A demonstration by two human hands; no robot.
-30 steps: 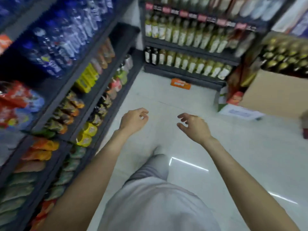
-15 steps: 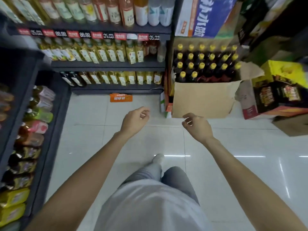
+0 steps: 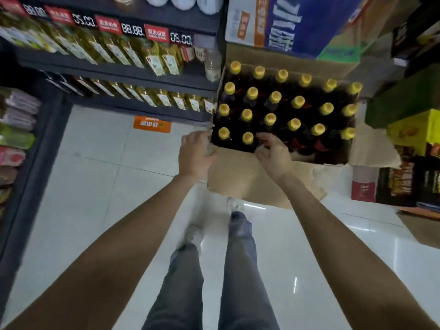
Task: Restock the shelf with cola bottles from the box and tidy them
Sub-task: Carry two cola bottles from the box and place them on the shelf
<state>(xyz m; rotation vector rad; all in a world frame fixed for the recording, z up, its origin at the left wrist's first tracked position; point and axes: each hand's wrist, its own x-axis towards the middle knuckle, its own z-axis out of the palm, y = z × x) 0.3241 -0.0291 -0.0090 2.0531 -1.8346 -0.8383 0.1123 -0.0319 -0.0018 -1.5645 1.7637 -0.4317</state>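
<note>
Change since half a second ago: box [image 3: 240, 177] much nearer and larger in view; both hands moved from mid-air above the floor [image 3: 100, 167] up to its near edge.
Left hand [image 3: 196, 154]: at the box's near left corner, fingers curled over the edge; actual grip on the cardboard impossible to tell.
Right hand [image 3: 273, 154]: over the near rim, fingers bent down among the front-row bottles; grip on any one bottle impossible to tell.
Cola bottles [image 3: 273, 97]: upright in the open box, packed in four rows, dark bodies, round yellow caps.
Box material: plain brown cardboard, matte, front flap folded down and out, right flap torn at the edge.
Floor: glossy white tiles with light streaks; orange sticker [image 3: 152, 125] near the shelf foot.
Shelf [image 3: 114, 72]: dark, left of the box, rows of yellow-labelled bottles, red and black price tags [image 3: 133, 29] on its edge.
Surroundings: blue-and-white carton [image 3: 285, 22] behind the box, yellow and green cartons [image 3: 409, 132] crowded at its right.
</note>
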